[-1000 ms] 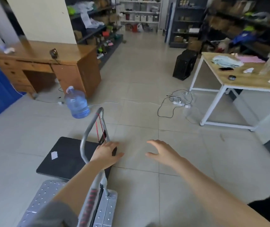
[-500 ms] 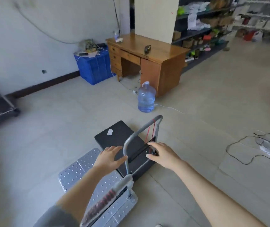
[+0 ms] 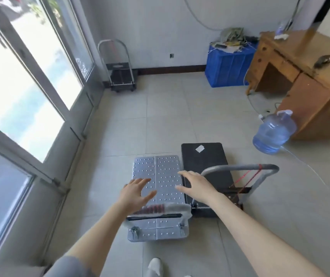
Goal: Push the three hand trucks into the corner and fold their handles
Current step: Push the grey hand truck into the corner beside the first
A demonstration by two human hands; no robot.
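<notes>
Seemingly, silver hand truck (image 3: pixel 157 176) under both open hands (image 3: pixel 135 193).

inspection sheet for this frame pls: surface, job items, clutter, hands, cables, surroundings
Surface: pale tiled floor, bare in the middle.
Job's things: silver hand truck and black hand truck side by side, decks touching or nearly so, both handles upright; third hand truck already in the corner, handle upright.
Clutter: water jug beside the wooden desk; blue crate topped with oddments.
Grippers: left hand and right hand open, above the silver deck, holding nothing.
Cables: thin white cord on the floor by the jug; grey cable looping on the wall.
Surroundings: glass doors on the left.
</notes>
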